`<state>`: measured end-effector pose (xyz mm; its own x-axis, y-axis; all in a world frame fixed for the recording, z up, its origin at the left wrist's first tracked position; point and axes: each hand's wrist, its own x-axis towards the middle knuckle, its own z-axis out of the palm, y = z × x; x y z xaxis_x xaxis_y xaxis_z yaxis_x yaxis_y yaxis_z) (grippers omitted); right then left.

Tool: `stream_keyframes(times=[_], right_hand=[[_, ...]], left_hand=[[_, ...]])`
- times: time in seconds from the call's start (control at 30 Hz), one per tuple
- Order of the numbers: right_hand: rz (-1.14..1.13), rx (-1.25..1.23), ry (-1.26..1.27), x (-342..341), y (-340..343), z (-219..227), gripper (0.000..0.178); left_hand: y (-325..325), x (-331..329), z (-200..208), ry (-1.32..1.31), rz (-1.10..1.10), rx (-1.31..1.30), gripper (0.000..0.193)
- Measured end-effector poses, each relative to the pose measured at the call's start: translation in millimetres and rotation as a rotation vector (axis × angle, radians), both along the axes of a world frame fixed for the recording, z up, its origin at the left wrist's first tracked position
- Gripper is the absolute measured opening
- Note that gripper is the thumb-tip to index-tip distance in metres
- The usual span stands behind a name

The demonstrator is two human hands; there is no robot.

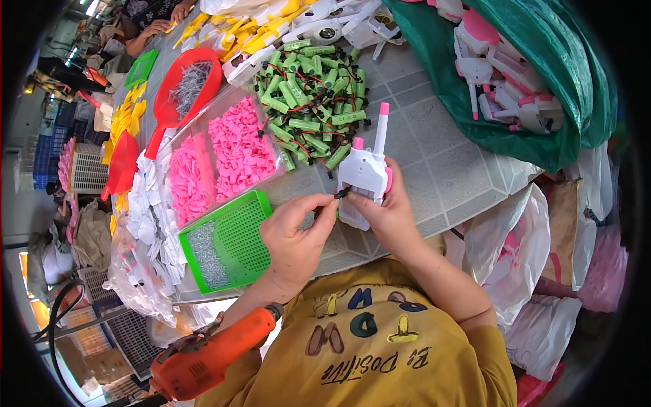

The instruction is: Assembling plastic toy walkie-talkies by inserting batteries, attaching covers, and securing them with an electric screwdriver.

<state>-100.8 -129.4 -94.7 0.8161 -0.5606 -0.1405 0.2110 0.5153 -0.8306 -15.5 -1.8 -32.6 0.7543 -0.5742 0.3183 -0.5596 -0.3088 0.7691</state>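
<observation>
My right hand (395, 216) is wrapped round a white plastic housing (363, 169) with pink tips and a thin white stem, held over the table's near side. At the housing's left edge, my left hand (298, 234) pinches a small black plug (342, 193) between thumb and fingertips. Whether a wire runs from the plug into the housing cannot be made out. Just beyond both hands lies a heap of green battery cells (312, 102) with red wires and black plugs. The palm side of my right hand is hidden by the housing.
Pink small parts (237, 142) fill a clear divided tray, left of the batteries. A green perforated basket (254, 224) holds tiny metal pieces; a red scoop (161, 102) holds screws. An orange power screwdriver (210, 356) hangs lower left. A green bag (569, 81) of housings stands right.
</observation>
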Motion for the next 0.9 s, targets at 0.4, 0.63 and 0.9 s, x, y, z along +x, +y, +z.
stream_keyframes(times=[0.4,0.63,0.9], right_hand=[[0.017,-0.073,0.064,-2.4,1.4,-5.2,0.07],[0.015,-0.068,0.066,-1.3,1.0,-0.8,0.065],[0.005,-0.035,0.055,0.0,-0.5,-2.2,0.065]], left_hand=[[0.1,2.0,2.8,-0.099,-0.037,0.028,0.015],[-0.1,1.5,4.1,-0.033,-0.022,0.035,0.016],[-0.9,3.0,2.0,-0.092,-0.054,0.028,0.016]])
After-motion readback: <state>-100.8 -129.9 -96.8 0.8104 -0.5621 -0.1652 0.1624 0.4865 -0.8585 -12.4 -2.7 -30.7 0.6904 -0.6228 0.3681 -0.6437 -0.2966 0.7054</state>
